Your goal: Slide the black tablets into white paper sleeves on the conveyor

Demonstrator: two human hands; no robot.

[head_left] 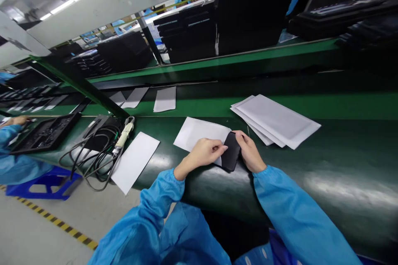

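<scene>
A flat black panel (230,153) with rounded corners sticks out of the right end of a white sleeve (194,130) on the green work surface. My right hand (251,154) grips the panel's outer end, thumb on top and the other fingers underneath. My left hand (207,152) is closed at the sleeve's mouth, thumb and fingertips pinched together over the boundary between white and black. It hides part of the sleeve's near edge. Most of the panel's left part is out of sight inside the sleeve.
A stack of white sleeves (273,118) lies to the right; another white sheet (136,161) overhangs the front edge. Beside it are an electric screwdriver (124,134), tangled cables (104,145) and a black tray (46,132). A co-worker's sleeve (15,159) shows at far left. A green post (81,87) slants down.
</scene>
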